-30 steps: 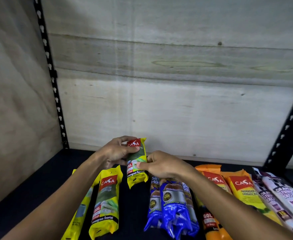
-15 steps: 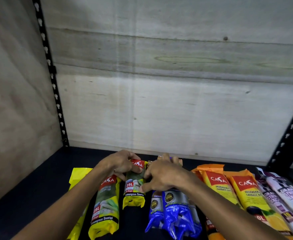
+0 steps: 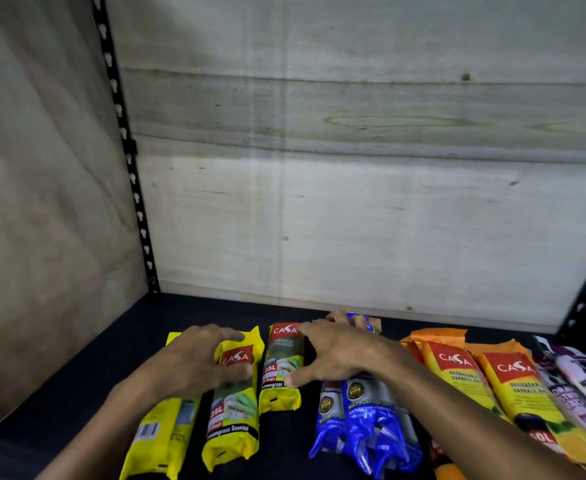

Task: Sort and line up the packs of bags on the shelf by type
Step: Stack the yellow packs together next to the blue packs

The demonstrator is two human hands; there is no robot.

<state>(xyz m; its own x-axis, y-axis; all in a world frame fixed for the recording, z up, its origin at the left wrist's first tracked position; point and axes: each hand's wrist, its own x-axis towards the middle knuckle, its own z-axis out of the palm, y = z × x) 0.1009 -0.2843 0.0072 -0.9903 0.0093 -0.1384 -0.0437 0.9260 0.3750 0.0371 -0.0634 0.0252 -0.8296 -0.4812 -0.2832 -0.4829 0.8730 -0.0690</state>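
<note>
On shelf (image 3: pixel 76 358): left hand (image 3: pixel 198 362) flat on yellow pack (image 3: pixel 236 403) (fingers spread).

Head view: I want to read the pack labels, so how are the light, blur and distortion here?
Head view: light falls on the lower back wall, the upper band sits in shadow; both hands, left and right, are motion-smeared; CASA on the middle yellow pack reads, finer print stays soft; the left shelf post bows from the wide lens.
</note>
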